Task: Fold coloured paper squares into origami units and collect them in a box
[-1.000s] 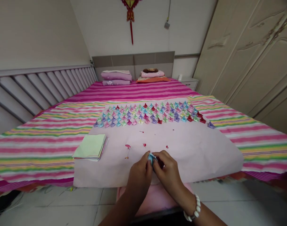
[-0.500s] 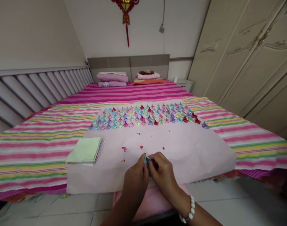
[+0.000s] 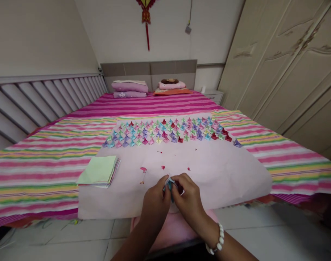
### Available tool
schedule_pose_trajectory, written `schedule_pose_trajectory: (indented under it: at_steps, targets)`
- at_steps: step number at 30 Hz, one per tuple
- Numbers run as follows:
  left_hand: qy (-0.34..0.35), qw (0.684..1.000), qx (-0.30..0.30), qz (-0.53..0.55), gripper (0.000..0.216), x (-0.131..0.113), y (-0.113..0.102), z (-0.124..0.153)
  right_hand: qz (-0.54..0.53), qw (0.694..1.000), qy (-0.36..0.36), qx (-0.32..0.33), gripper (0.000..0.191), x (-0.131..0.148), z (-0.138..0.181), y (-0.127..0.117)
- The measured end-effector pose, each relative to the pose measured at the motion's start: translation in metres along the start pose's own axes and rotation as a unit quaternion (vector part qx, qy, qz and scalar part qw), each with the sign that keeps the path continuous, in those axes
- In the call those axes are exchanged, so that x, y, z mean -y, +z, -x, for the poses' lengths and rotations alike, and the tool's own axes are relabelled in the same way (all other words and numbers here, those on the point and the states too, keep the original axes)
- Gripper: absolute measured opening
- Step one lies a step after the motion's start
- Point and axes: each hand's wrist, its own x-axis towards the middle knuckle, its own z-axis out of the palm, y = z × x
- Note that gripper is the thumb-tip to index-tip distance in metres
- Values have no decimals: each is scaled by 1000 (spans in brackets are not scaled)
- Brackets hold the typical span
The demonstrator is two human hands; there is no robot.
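Observation:
A small piece of blue folded paper (image 3: 170, 184) is pinched between both hands, above the near part of a pale pink sheet (image 3: 222, 174). My left hand (image 3: 156, 197) grips its left side with thumb and fingers. On the other side my right hand (image 3: 187, 192), with a white bead bracelet on the wrist, holds it too. The fingers partly cover the paper. Just beyond the hands lie small red paper scraps (image 3: 143, 169). Rows of colourful folded paper pieces (image 3: 165, 134) stand across the far part of the sheet.
A stack of square paper (image 3: 98, 170) with pale green on top lies at the left. The sheet rests on a striped bed (image 3: 293, 159). Folded bedding (image 3: 129, 88) sits by the headboard, a wardrobe (image 3: 290, 72) stands at the right, and a pink seat (image 3: 176, 232) is below.
The blue paper has opened wider between my fingers and shows more of its inside. Both hands stay in nearly the same place. The view has tipped slightly downward.

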Motion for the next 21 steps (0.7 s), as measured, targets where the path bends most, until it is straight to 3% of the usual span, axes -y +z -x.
schedule_pose_trajectory:
  at_steps: [6,10,21]
  targets:
    - [-2,1000,-18,3,39,-1,-1,-1,-13,1000,12,2,19,3,-3,-3]
    - [-11,994,2,106,38,3,1,-2,-44,999,-3,-4,22,4,-5,-4]
    - [-125,912,71,383,32,9,-15,-7,-124,992,-5,35,29,-4,-5,-12]
